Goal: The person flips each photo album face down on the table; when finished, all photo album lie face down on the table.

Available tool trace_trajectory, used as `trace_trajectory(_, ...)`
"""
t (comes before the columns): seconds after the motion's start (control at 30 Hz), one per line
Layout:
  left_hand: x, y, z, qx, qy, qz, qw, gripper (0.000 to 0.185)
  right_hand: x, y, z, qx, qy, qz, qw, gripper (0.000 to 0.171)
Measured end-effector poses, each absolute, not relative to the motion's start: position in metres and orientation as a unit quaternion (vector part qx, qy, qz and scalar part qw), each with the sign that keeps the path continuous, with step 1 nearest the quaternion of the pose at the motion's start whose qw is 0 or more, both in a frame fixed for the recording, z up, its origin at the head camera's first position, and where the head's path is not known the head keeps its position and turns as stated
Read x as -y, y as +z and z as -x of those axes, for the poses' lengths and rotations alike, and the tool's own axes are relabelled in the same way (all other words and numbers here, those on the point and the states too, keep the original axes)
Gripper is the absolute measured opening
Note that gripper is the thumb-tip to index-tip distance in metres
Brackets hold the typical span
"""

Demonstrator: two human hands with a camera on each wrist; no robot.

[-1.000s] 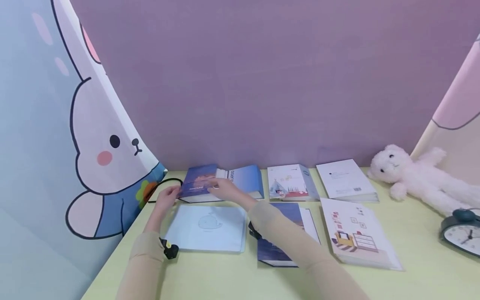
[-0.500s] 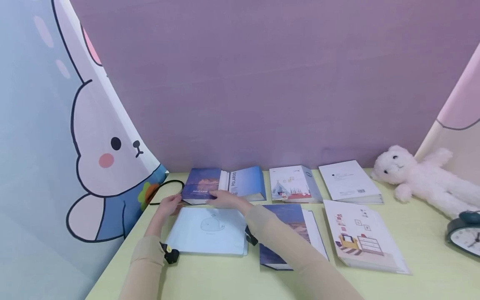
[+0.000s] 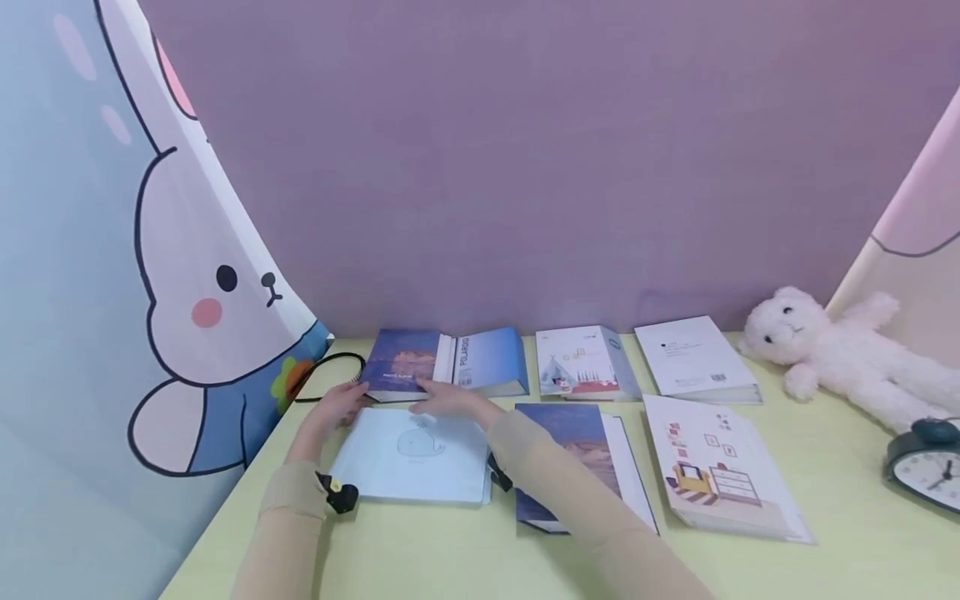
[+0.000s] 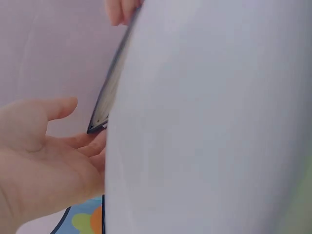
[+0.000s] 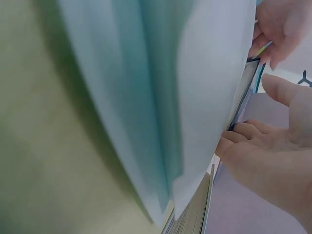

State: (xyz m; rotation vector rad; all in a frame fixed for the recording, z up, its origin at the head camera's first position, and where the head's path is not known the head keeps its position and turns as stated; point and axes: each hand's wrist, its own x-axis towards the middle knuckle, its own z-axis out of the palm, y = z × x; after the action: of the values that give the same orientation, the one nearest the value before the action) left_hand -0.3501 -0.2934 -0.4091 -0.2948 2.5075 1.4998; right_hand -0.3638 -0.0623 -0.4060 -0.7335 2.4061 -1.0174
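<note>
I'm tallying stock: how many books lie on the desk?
6. Back row: blue book, tent book, white book. Front row: whale book, dusk book, room book. None seem hidden.

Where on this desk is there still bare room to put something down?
Bare desk lies between the room-picture book and the clock, and along the near edge below the whale book. The back rows are crowded, books nearly edge to edge, both hands at the far-left book.

Six books (image 3: pixel 414 456), one plush bear (image 3: pixel 840 354), one clock (image 3: pixel 926 462)
</note>
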Motion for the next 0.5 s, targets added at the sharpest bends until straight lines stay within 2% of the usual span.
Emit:
trace_trajectory(0.2, 0.29, -0.395, 0.351, -0.84, 0.522, 0.099, 0.112, 0.066, 0.064, -0.402, 0.359, -0.857, -0.387, 0.253, 0.227, 0.077)
trace_trajectory(0.3, 0.287, -0.392, 0.35, -0.825, 0.548, 0.083, 0.108, 0.063, 0.064, -0.402, 0.355, -0.857, -0.392, 0.248, 0.224, 0.079)
trace_trajectory(0.5, 0.277, -0.383, 0.346, -0.793, 0.604, 0.064, 0.051, 0.054, 0.062, -0.399, 0.35, -0.855, -0.413, 0.244, 0.198, 0.079)
